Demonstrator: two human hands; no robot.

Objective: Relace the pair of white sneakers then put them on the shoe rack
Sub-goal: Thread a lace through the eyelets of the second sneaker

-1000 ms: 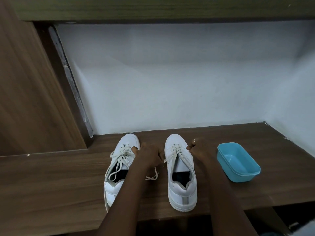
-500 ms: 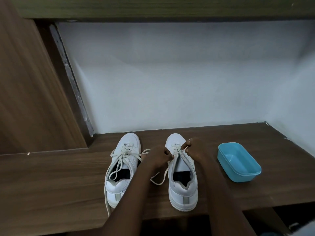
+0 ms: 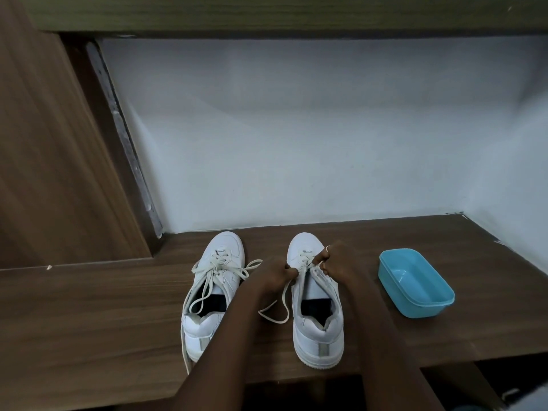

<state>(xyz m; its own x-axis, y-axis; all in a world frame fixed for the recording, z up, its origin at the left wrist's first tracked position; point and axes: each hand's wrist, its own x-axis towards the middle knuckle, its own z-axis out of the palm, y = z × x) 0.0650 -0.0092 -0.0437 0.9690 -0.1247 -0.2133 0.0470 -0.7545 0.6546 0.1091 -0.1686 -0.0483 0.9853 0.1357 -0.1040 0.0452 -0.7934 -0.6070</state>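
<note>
On the tabletop, left hand and right hand pinch the lace on right sneaker, part threaded; left sneaker loosely laced; racking outstanding.

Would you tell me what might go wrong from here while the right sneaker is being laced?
1. The left sneaker's loose lace trails over the shelf's front edge, beside the left forearm; a snag might drag that sneaker off.
2. The left hand and right hand pinch the right sneaker's lace; its heel sits near the edge, so a hard tug toward the person could pull it off.
</note>
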